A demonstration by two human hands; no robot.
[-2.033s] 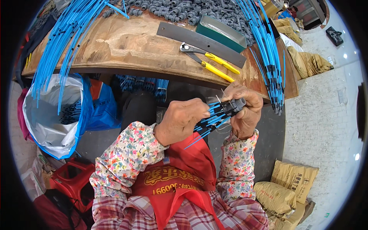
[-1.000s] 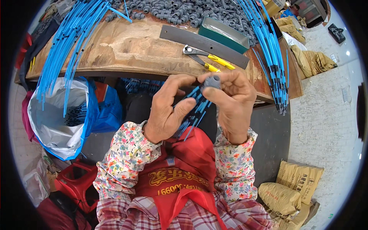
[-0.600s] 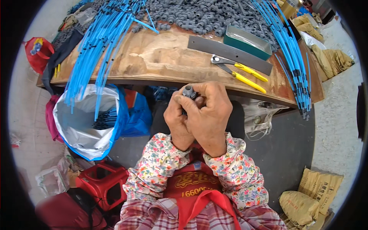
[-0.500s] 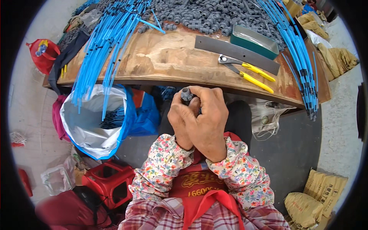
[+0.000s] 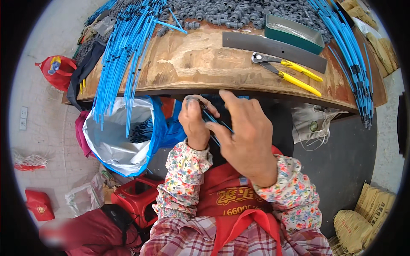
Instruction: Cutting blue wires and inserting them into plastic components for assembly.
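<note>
My left hand (image 5: 196,126) is closed in front of the table's near edge. Thin blue tubes (image 5: 210,116) with dark ends stick out of its grip and slant down to the right. A bit of grey shows at the top of its fingers, too blurred to make out. Just right of it, my right hand (image 5: 251,138) has its forefinger and thumb spread apart, the thumb close to the tubes. Whether that thumb touches them I cannot tell. Between its fingers I see nothing held.
On the wooden table (image 5: 188,64) are blue tube bundles (image 5: 128,55), a heap of grey pipe fittings (image 5: 239,15), a green tray (image 5: 294,35), a metal strip (image 5: 273,50) and yellow-handled pliers (image 5: 294,77). A silver-lined blue bag (image 5: 102,141) and a red stool (image 5: 134,194) stand at left.
Both hands were together around a grey fitting. Now they are apart, the right hand moved right with fingers spread, and blue tubes show at the left hand. The whole view has shifted slightly.
</note>
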